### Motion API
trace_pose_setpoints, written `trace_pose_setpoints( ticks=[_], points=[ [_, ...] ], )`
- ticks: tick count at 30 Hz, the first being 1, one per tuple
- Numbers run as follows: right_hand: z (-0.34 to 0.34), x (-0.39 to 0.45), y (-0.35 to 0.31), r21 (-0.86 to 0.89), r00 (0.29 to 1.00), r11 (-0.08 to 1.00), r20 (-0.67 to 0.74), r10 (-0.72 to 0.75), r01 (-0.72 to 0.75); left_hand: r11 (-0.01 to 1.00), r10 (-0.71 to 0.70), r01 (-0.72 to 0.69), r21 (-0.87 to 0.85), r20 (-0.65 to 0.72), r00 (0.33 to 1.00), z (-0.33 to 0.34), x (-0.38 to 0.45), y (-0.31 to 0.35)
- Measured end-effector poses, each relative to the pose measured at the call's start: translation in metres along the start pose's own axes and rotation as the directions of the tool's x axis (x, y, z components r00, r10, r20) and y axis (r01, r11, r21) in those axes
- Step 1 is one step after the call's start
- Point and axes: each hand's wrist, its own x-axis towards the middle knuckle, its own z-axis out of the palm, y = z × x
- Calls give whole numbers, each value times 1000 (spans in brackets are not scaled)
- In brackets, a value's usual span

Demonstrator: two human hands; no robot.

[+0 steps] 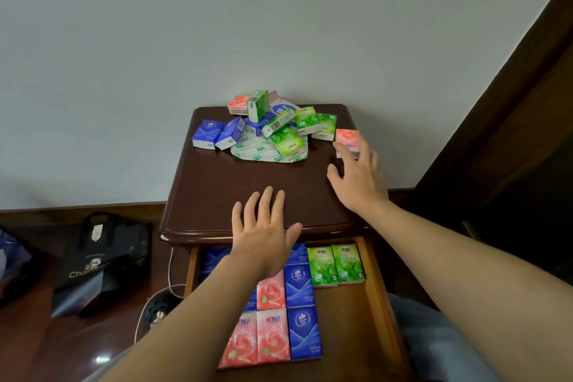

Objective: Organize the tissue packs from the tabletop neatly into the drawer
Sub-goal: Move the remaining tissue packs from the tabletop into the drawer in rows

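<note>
A person's right hand [356, 177] reaches with spread fingers onto a pink tissue pack [348, 141] at the bench's [248, 183] right edge, the left hand [263, 226] hovers flat and empty, a jumbled pile of packs [266, 124] waits far back, and the drawer [372, 304] below is roughly half filled with neat rows.

Bare forearms, no sleeves, bare left grip [263, 226] and right grip [356, 177], no rings

Dark wooden nightstand top [223, 192] under a heap of tissue packs [266, 125].
</note>
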Motion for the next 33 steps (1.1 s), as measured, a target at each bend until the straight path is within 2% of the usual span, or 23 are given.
trace_pose_setpoints(
  ticks=[3, 5, 9, 12, 13, 15, 17, 20, 23, 26, 29, 33],
  points=[
    [1, -13, -1, -14, 978, 999, -202, -49, 47, 1000, 3, -3, -12, -19, 1000, 1, -1, -1],
    [-2, -24, -3, -34, 960, 999, -279, -18, 9, 1000, 3, -3, -17, -22, 1000, 1, 0, -1],
    [-4, -49, -12, 64, 959, 997, -278, 53, -37, 999, -1, 1, -37, 3, 1000, 0, 2, -2],
    [-3, -64, -21, 231, 951, 963, -303, -62, 137, 994, 35, -40, -102, -56, 998, -3, -1, -11],
    [-2, -67, -25, 277, 944, 934, -299, -137, 224, 993, 29, -40, -107, -109, 994, -5, -2, -19],
    [2, -68, -35, 386, 936, 854, -199, -292, 348, 996, -52, 38, -79, -180, 982, -7, -3, -38],
    [7, -62, -49, 439, 925, 826, -36, -377, 353, 987, -157, 150, -50, -171, 973, -9, -1, -57],
    [17, -47, -71, 292, 936, 904, 66, -345, 313, 959, -276, 262, -111, -141, 951, -13, 12, -76],
    [26, -41, -81, 138, 936, 927, 9, -352, 348, 943, -326, 301, -144, -201, 924, -16, 32, -90],
    [31, -43, -76, 194, 938, 917, -64, -342, 348, 961, -273, 242, -134, -324, 906, -18, 51, -97],
    [34, -41, -72, 287, 958, 915, -67, -278, 285, 983, -162, 102, -153, -458, 874, -23, 69, -98],
    [35, -40, -73, 273, 958, 919, -70, -277, 285, 999, -3, -17, -31, -548, 837, -30, 91, -97]
  ],
)
